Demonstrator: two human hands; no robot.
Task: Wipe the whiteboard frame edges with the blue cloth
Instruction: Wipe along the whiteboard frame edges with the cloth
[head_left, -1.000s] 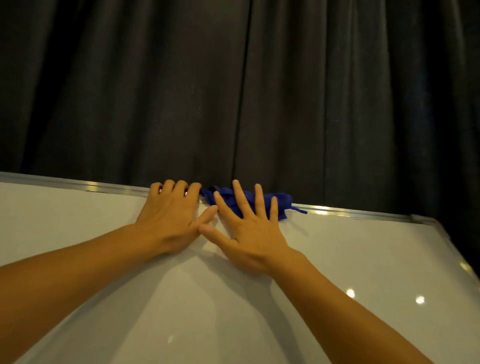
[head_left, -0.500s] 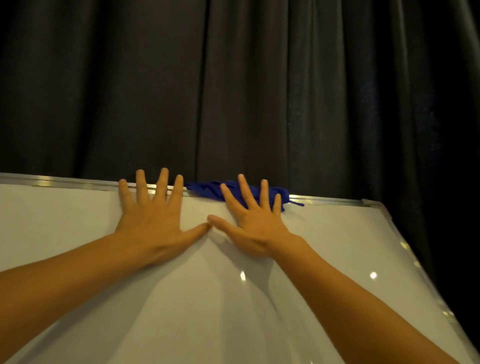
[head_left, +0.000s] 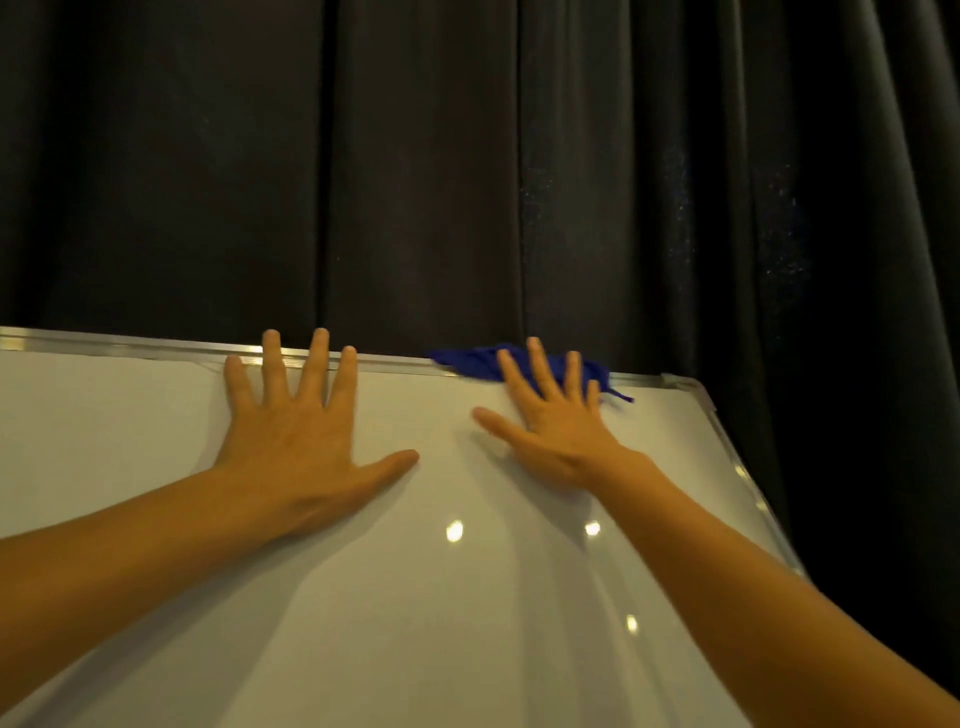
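Observation:
The whiteboard (head_left: 415, 597) fills the lower part of the view, with a silver metal frame (head_left: 130, 345) along its top edge and down its right side. A blue cloth (head_left: 478, 361) is bunched on the top frame edge near the right corner. My right hand (head_left: 556, 426) lies flat with fingers spread, its fingertips pressing on the cloth. My left hand (head_left: 296, 441) rests flat on the board to the left, fingers spread and tips reaching the top frame, holding nothing.
A dark pleated curtain (head_left: 467, 171) hangs close behind the board and to its right. The board's top right corner (head_left: 685, 384) lies just right of the cloth. Small light reflections (head_left: 454, 531) dot the glossy surface.
My right hand has slid the cloth rightward along the top frame toward the corner. My left hand has uncurled to lie flat, and the two hands are now apart.

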